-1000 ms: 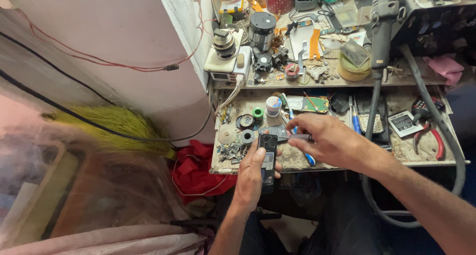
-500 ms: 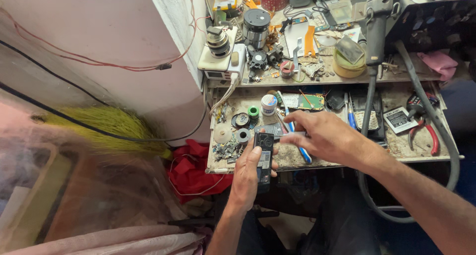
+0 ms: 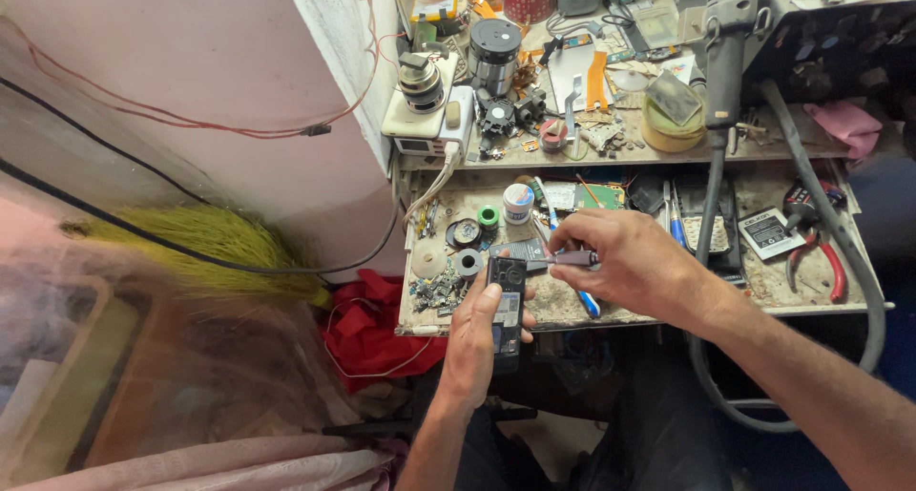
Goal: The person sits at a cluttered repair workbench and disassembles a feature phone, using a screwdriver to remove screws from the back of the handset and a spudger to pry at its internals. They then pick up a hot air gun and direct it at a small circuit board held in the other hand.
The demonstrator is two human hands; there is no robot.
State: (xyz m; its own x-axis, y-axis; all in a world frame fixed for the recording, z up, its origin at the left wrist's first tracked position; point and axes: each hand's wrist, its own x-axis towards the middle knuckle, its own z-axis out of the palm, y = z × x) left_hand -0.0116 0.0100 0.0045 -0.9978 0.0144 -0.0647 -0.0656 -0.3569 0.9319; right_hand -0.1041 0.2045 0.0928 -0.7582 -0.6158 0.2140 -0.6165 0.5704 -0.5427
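Cluttered worktop [image 3: 572, 310]: left hand [image 3: 474, 343] grips opened black phone [image 3: 506, 310]; right hand [image 3: 625, 262] pinches grey-handled tool [image 3: 563, 259] just above phone, mid-disassembly.

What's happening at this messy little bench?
A person sits at a cluttered workbench with a small opened phone held upright in the left hand. The right hand pinches a slim dark tool, its tip pointing toward the top of the phone. Around them lie rolls of tape, red-handled pliers, a blue pen and small loose parts. A red cloth hangs below the bench.
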